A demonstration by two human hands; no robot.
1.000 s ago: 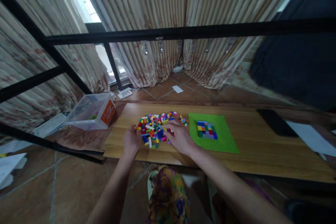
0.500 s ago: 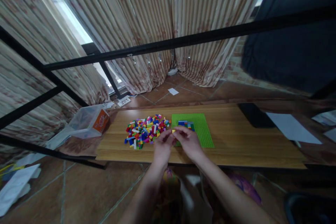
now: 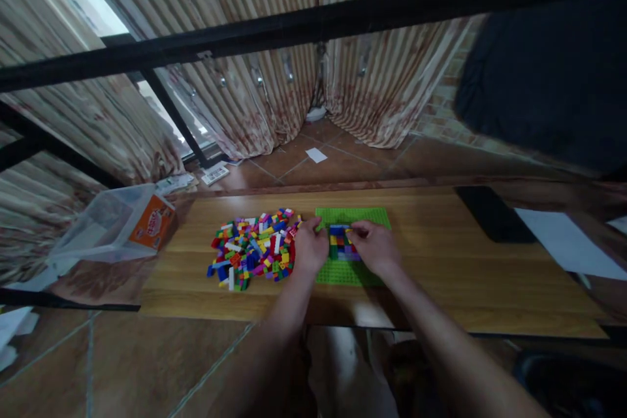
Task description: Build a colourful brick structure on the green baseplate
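A green studded baseplate lies on the wooden table, with a small patch of blue, yellow, green and purple toy bricks built on its middle. My right hand is over the right side of this patch, fingertips pinched on a small yellow brick at the built bricks. At the plate's left edge rests my left hand, thumb and forefinger apart with green showing between them. Nothing is visible in it; its other fingers are partly hidden. Just left of it spreads a pile of loose bricks in many colours.
A clear plastic box with an orange label stands off the table's left end. Towards the right of the wooden table lie a black flat object and a white sheet. A dark metal bar crosses beyond the table.
My hands were together in front of the plate around the yellow brick. Now they are apart: the right has carried the brick to the built patch, the left has moved to the plate's left edge.
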